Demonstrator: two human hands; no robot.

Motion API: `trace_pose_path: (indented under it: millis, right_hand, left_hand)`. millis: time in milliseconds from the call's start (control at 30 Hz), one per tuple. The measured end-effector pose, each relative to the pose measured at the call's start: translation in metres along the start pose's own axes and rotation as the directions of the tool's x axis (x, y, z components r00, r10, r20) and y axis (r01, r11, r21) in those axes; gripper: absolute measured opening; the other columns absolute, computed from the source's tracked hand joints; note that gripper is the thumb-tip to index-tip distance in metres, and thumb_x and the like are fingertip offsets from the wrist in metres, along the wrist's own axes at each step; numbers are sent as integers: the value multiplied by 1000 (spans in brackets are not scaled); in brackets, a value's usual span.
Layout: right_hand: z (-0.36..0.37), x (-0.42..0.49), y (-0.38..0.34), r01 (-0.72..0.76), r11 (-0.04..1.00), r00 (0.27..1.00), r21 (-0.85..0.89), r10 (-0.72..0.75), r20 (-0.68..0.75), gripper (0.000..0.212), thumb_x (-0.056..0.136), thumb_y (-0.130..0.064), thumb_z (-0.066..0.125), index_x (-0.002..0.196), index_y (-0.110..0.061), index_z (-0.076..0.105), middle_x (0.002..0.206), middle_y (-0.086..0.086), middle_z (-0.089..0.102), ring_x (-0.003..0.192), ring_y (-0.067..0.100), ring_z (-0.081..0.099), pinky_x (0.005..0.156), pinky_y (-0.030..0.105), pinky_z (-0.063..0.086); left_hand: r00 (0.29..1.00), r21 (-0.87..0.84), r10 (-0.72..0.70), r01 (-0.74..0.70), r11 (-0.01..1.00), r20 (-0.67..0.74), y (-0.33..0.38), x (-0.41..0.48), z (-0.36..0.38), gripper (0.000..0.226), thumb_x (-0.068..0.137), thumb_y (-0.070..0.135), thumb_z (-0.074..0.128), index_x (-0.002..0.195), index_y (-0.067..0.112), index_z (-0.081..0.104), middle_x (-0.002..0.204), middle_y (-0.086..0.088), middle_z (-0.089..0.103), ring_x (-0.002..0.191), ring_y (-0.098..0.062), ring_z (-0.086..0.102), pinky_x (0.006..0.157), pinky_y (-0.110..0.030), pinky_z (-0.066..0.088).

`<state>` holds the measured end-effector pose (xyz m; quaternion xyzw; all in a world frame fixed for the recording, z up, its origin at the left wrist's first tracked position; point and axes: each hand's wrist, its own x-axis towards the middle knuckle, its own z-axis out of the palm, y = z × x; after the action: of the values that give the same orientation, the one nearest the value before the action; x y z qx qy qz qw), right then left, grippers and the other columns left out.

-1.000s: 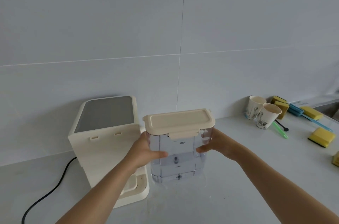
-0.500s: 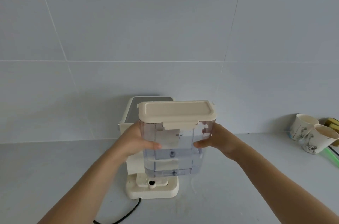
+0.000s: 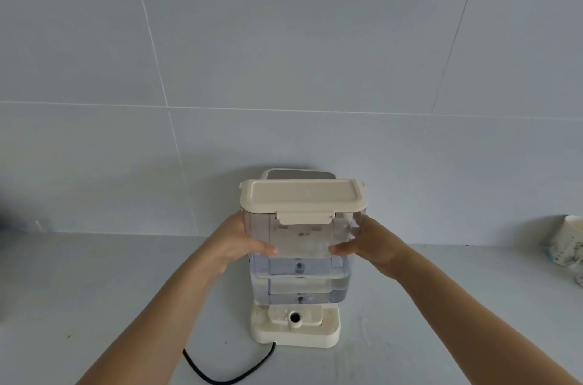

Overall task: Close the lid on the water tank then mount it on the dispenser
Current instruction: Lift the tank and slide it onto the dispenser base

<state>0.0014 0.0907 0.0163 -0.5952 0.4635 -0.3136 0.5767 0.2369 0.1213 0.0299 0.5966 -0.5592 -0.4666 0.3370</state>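
Observation:
The clear plastic water tank [image 3: 301,271] is held upright in the middle of the view, with water in its lower part. Its cream lid [image 3: 303,197] lies flat on top with the front latch folded down. My left hand [image 3: 238,242] grips the tank's left side and my right hand [image 3: 367,247] grips its right side. The cream dispenser stands behind and under the tank; its base [image 3: 296,326] with a round inlet port shows just below the tank's bottom, and its grey top [image 3: 298,174] peeks out behind the lid.
A black power cord [image 3: 227,375] runs from the dispenser's base toward me across the grey counter [image 3: 94,290]. A paper cup [image 3: 568,242] stands at the far right edge. A tiled wall rises directly behind the dispenser.
The tank has moved left from beside the dispenser to directly over its base. My view has swung left, so the cups and sponges have slid to the right edge or out of sight.

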Motion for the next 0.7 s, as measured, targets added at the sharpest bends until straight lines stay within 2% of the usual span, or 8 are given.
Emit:
trace_pose_path:
  millis: [67, 167, 233, 300, 400, 500, 600, 700]
  right_hand:
    - [2, 3, 2, -20, 1000, 1000, 18, 21, -23, 60, 66, 14, 67, 100, -33, 51, 100, -14, 57, 92, 3, 52, 69, 18, 49]
    - [5, 5, 3, -55, 998, 998, 29, 56, -41, 77, 64, 16, 67, 126, -22, 42, 115, 0, 58, 107, 18, 52, 94, 32, 46]
    - [7, 5, 5, -67, 997, 996, 45, 69, -55, 79, 63, 17, 68, 130, -15, 39, 125, 10, 56, 118, 29, 50, 105, 41, 41]
    - [8, 5, 6, -79, 995, 995, 54, 82, -64, 79, 63, 17, 68, 130, -12, 39, 128, 14, 55, 120, 32, 49, 107, 45, 39]
    - [8, 5, 9, -84, 994, 994, 66, 88, -66, 76, 64, 19, 66, 129, -11, 41, 129, 15, 55, 121, 32, 49, 108, 46, 38]
    - [8, 6, 12, -75, 994, 995, 78, 80, -63, 76, 65, 20, 65, 129, -12, 42, 128, 16, 55, 121, 32, 49, 108, 46, 38]
    - [9, 7, 17, -72, 993, 995, 90, 78, -69, 75, 64, 20, 65, 128, -14, 44, 129, 16, 55, 121, 33, 49, 108, 47, 37]
    - [11, 9, 22, -60, 994, 996, 94, 66, -65, 75, 63, 20, 65, 126, -15, 43, 129, 15, 53, 121, 33, 47, 107, 48, 38]
  left_hand:
    - [1000, -18, -14, 14, 1000, -3, -3, 3, -1, 53, 60, -10, 75, 101, 21, 58, 92, 11, 66, 87, -6, 61, 67, -15, 44]
    - [999, -23, -31, 31, 999, -13, -5, 6, -1, 60, 60, -9, 76, 109, 19, 55, 97, 7, 65, 93, -11, 60, 71, -18, 44]
    - [999, -21, -41, 40, 999, -20, -5, 8, -2, 60, 59, -10, 76, 107, 19, 55, 96, 6, 65, 94, -13, 59, 70, -18, 44]
    - [999, -16, -51, 51, 999, -17, -6, 10, -2, 58, 59, -10, 76, 105, 18, 56, 94, 6, 66, 93, -14, 60, 69, -20, 45]
    - [998, -6, -63, 63, 998, -8, -7, 15, -1, 61, 59, -10, 76, 111, 15, 55, 103, 0, 65, 98, -17, 58, 83, -26, 43]
    - [998, -6, -69, 69, 998, -2, -10, 17, 0, 61, 59, -12, 75, 111, 15, 56, 106, -1, 65, 101, -18, 58, 85, -29, 42]
    - [997, -3, -74, 74, 997, 3, -14, 19, 1, 59, 59, -13, 74, 106, 17, 56, 101, 1, 65, 96, -16, 58, 73, -24, 45]
    - [997, -20, -78, 78, 997, 14, -17, 20, 2, 58, 60, -13, 74, 105, 19, 55, 91, 11, 62, 86, -7, 57, 63, -16, 42]
